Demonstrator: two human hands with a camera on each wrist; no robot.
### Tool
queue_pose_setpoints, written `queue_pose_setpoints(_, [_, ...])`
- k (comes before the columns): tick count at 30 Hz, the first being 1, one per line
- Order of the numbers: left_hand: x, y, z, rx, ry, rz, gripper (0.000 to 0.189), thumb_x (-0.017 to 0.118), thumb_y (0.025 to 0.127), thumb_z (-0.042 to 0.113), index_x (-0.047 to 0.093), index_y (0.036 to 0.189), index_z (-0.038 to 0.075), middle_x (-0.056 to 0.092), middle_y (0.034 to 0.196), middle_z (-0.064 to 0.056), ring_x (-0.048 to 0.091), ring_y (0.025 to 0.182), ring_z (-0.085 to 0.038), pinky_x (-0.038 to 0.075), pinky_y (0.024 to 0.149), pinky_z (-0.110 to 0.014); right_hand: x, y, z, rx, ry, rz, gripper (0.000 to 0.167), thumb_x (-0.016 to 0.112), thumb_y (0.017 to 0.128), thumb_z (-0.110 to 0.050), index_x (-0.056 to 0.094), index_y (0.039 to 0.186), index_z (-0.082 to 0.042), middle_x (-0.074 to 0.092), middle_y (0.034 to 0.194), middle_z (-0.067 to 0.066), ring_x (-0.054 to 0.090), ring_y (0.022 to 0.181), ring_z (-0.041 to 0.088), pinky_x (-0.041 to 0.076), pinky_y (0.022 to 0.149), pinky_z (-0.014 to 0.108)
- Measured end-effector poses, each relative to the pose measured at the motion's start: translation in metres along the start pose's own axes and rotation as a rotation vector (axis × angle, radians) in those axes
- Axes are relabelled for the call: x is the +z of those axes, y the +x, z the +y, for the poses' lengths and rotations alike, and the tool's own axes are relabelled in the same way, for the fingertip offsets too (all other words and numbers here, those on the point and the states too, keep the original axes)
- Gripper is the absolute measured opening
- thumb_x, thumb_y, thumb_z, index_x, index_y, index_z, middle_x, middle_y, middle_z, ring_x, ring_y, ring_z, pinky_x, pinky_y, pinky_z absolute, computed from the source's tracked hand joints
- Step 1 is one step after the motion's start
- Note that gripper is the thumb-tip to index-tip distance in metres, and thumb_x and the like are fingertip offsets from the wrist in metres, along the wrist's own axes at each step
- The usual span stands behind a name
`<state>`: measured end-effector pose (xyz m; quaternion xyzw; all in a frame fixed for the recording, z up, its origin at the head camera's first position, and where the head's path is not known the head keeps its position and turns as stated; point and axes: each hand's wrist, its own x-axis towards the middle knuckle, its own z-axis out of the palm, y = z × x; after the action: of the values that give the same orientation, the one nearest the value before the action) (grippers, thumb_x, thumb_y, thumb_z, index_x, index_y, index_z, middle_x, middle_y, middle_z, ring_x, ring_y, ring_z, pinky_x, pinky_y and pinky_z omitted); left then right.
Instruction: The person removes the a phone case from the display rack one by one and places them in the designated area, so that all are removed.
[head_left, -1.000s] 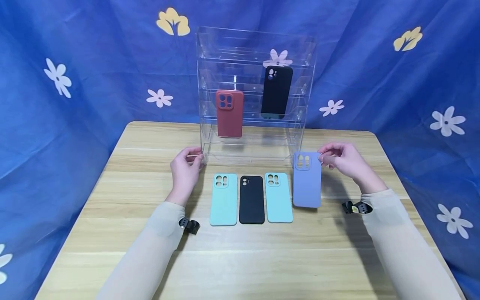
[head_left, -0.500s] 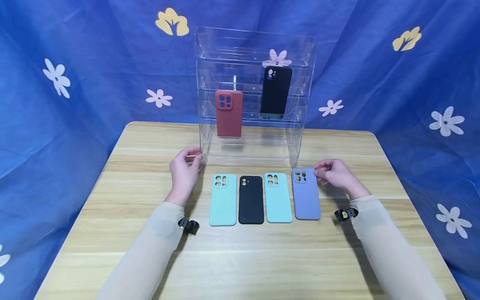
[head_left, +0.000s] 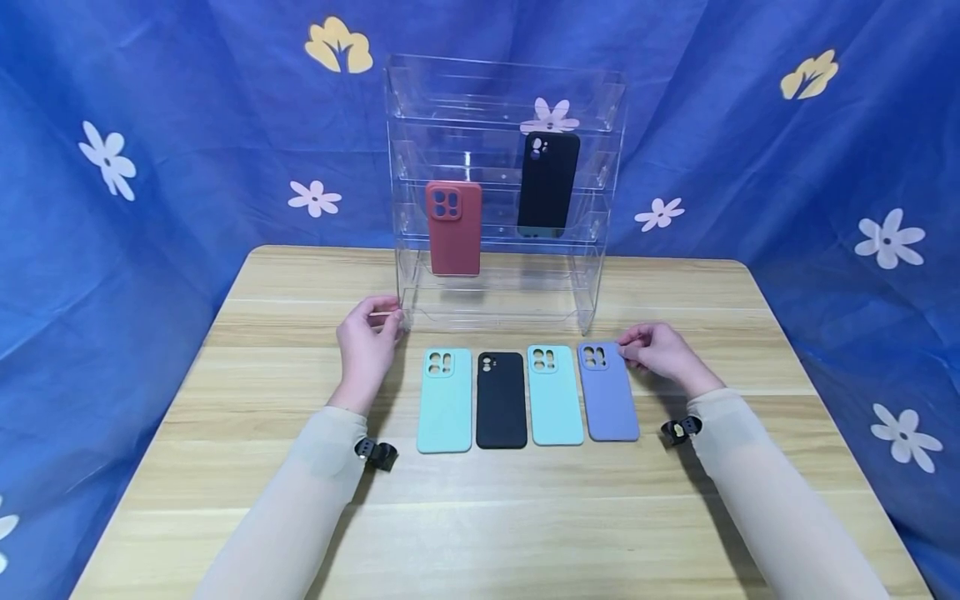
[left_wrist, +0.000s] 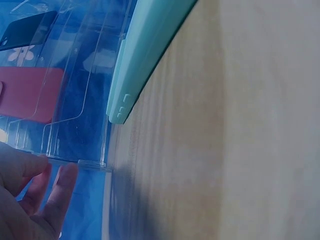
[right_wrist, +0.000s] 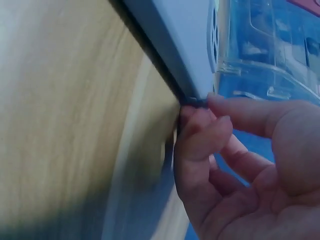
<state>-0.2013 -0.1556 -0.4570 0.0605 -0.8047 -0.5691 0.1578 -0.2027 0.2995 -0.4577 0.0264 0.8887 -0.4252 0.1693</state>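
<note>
My right hand (head_left: 662,352) pinches the top right corner of a lavender phone case (head_left: 609,400), which lies on the table at the right end of a row. In the right wrist view, thumb and index fingertip meet at the corner of that case (right_wrist: 175,45). My left hand (head_left: 367,343) touches the lower left side of a clear acrylic display rack (head_left: 495,319); its fingertips (left_wrist: 67,175) are at the rack's outer edge, with a gap between thumb and fingers. The row also includes a mint case (head_left: 445,408), a black case (head_left: 501,408) and another mint case (head_left: 556,404).
In the rack stand a red phone case (head_left: 455,242), lower left, and a black one (head_left: 551,179), higher right. The wooden table (head_left: 480,533) backs onto a blue flowered curtain (head_left: 225,108). A black wrist camera (head_left: 377,453) sits at the left sleeve.
The lavender case has come down from above the table to lie flat beside the right mint case, then shifted slightly left at its top. My left hand has stayed at the rack.
</note>
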Motion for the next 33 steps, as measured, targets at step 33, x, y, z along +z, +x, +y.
queue_pose_setpoints(33, [0.000,0.002,0.000,0.017,0.002,0.001,0.018,0.067,0.098,0.002,0.071,0.115,0.000,0.073,0.108,-0.018,0.074,0.094,-0.035,0.069,0.073,-0.027,0.051,0.010,-0.167,-0.548,0.010,0.338,0.020,0.072,0.097,-0.013,0.073,0.116,-0.009,0.076,0.107,0.006,0.069,0.087,0.018,0.064,0.081,0.031])
